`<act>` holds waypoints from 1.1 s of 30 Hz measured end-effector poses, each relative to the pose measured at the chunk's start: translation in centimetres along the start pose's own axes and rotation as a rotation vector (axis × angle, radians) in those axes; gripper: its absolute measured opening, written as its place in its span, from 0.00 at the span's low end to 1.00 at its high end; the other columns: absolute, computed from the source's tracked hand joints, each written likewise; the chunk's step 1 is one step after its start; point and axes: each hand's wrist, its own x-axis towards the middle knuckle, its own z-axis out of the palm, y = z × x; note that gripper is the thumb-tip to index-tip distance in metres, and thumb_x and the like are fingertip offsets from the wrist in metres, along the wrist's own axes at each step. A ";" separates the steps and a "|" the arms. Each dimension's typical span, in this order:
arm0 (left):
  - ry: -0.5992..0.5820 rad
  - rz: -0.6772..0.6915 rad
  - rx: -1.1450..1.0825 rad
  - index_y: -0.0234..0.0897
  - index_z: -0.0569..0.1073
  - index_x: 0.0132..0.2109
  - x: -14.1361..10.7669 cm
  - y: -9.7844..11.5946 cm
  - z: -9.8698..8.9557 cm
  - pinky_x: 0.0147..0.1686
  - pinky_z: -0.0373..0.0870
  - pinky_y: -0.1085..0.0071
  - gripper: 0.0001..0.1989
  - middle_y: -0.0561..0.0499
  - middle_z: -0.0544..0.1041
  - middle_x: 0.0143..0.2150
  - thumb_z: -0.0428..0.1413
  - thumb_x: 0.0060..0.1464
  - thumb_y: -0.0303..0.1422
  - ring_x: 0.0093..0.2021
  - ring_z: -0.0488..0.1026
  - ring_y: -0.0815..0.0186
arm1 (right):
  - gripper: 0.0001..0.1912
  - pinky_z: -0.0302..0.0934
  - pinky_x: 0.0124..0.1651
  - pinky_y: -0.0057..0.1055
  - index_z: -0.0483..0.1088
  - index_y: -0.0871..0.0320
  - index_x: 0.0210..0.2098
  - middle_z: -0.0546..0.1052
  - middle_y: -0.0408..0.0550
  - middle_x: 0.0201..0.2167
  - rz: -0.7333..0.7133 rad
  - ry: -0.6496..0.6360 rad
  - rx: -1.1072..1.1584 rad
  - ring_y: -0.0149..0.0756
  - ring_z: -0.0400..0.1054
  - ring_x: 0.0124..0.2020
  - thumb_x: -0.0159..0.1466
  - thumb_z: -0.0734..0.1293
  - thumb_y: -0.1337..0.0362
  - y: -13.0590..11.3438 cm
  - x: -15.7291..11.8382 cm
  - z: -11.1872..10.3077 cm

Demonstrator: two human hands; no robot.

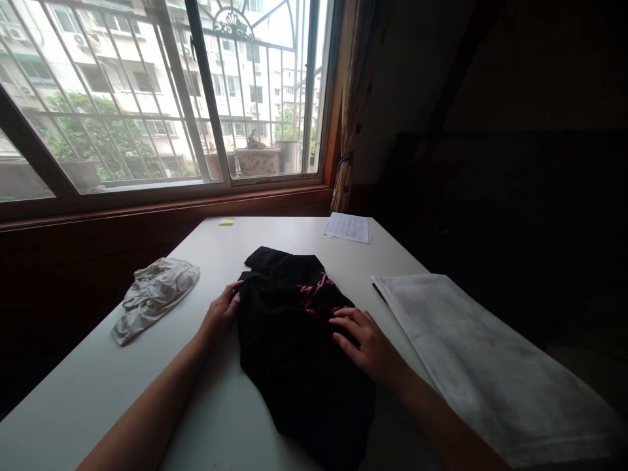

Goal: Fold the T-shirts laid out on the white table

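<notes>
A black garment with pink lettering (pixel 294 340) lies partly folded and creased in the middle of the white table (pixel 210 392); its exact cut cannot be made out. At its left edge, my left hand (pixel 220 311) has the thumb and fingers closed on the cloth near the upper corner. My right hand (pixel 366 343) rests on the right side of the garment, just below the pink print, with its fingers spread over the fabric. The near end of the garment runs down to the bottom of the view.
A crumpled light grey cloth (pixel 159 288) lies on the left of the table. Along the right edge is a flat, folded whitish cloth (pixel 471 347). Written papers (pixel 348 227) and yellow sticky notes (pixel 226 222) lie at the far edge, below a barred window (pixel 147 98).
</notes>
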 end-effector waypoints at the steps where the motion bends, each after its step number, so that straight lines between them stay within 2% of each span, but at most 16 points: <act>1: -0.013 -0.002 -0.009 0.41 0.68 0.63 0.0 0.0 0.0 0.54 0.72 0.56 0.26 0.45 0.79 0.57 0.46 0.66 0.48 0.54 0.77 0.53 | 0.17 0.60 0.64 0.47 0.73 0.51 0.56 0.72 0.52 0.57 0.002 0.020 -0.023 0.47 0.65 0.60 0.70 0.64 0.59 0.1 0.0 0.1; 6: -0.135 -0.004 -0.127 0.40 0.62 0.69 0.0 0.1 0.0 0.61 0.67 0.49 0.32 0.42 0.75 0.61 0.48 0.65 0.51 0.62 0.71 0.49 | 0.16 0.62 0.63 0.45 0.76 0.54 0.54 0.73 0.53 0.57 0.012 -0.131 -0.044 0.46 0.67 0.58 0.69 0.66 0.58 0.6 -0.1 0.3; 10: -0.226 0.016 -0.298 0.41 0.54 0.73 -0.2 0.3 0.4 0.62 0.66 0.48 0.37 0.40 0.73 0.64 0.52 0.63 0.51 0.64 0.70 0.47 | 0.16 0.64 0.61 0.42 0.76 0.54 0.54 0.75 0.53 0.56 0.004 -0.173 -0.047 0.44 0.70 0.56 0.69 0.66 0.59 -0.2 -0.3 -0.3; 14: -0.281 0.088 -0.326 0.42 0.48 0.74 -0.5 0.6 0.6 0.66 0.63 0.48 0.42 0.39 0.66 0.70 0.56 0.62 0.48 0.67 0.65 0.48 | 0.14 0.65 0.58 0.39 0.77 0.56 0.52 0.79 0.52 0.51 -0.064 -0.214 -0.046 0.43 0.72 0.52 0.69 0.65 0.62 -2.2 -0.4 -0.8; 18: -0.257 0.163 -0.257 0.44 0.47 0.75 -0.7 0.7 0.6 0.70 0.56 0.50 0.42 0.42 0.55 0.75 0.58 0.62 0.46 0.72 0.57 0.49 | 0.13 0.67 0.53 0.37 0.78 0.55 0.50 0.82 0.49 0.46 -0.109 -0.310 0.003 0.42 0.74 0.47 0.68 0.66 0.62 -5.3 -0.6 -0.5; 23: -0.324 0.201 -0.224 0.45 0.51 0.74 -0.9 0.7 0.7 0.68 0.59 0.49 0.38 0.43 0.60 0.73 0.57 0.63 0.44 0.70 0.61 0.49 | 0.15 0.67 0.49 0.31 0.79 0.52 0.51 0.83 0.46 0.43 -0.187 -0.464 0.185 0.38 0.77 0.44 0.67 0.67 0.65 -9.0 -1.2 0.5; 26: -0.352 0.252 -0.187 0.46 0.54 0.73 -1.0 0.7 0.8 0.67 0.61 0.48 0.36 0.43 0.64 0.71 0.58 0.63 0.43 0.69 0.63 0.48 | 0.17 0.68 0.45 0.25 0.78 0.53 0.54 0.83 0.45 0.43 -0.301 -0.616 0.374 0.34 0.78 0.42 0.67 0.65 0.67 -10.1 -0.7 0.6; 27: -0.355 0.263 -0.186 0.46 0.55 0.73 -1.0 0.7 0.9 0.66 0.62 0.48 0.36 0.43 0.64 0.71 0.58 0.63 0.42 0.68 0.64 0.48 | 0.16 0.68 0.44 0.24 0.78 0.54 0.53 0.84 0.45 0.43 -0.330 -0.631 0.409 0.33 0.78 0.41 0.68 0.65 0.67 -10.1 -0.2 0.5; 29: -0.355 0.286 -0.206 0.47 0.55 0.73 -1.1 0.6 1.0 0.66 0.64 0.49 0.36 0.44 0.65 0.70 0.58 0.63 0.41 0.67 0.65 0.48 | 0.14 0.68 0.45 0.26 0.79 0.54 0.51 0.83 0.46 0.42 -0.349 -0.545 0.407 0.33 0.78 0.41 0.68 0.66 0.66 -9.9 1.5 0.1; 31: -0.353 0.311 -0.239 0.46 0.54 0.73 -1.2 0.5 1.2 0.65 0.65 0.50 0.36 0.44 0.66 0.70 0.58 0.63 0.40 0.67 0.66 0.49 | 0.12 0.67 0.52 0.31 0.78 0.52 0.50 0.81 0.46 0.45 -0.321 -0.346 0.342 0.36 0.76 0.46 0.68 0.68 0.64 -9.0 4.1 0.0; 33: -0.345 0.343 -0.272 0.46 0.54 0.73 -1.3 0.6 1.3 0.65 0.64 0.49 0.36 0.44 0.66 0.70 0.59 0.62 0.38 0.67 0.66 0.49 | 0.17 0.63 0.61 0.37 0.75 0.50 0.55 0.78 0.47 0.53 -0.271 -0.153 0.258 0.40 0.71 0.55 0.66 0.69 0.64 -7.5 7.1 0.4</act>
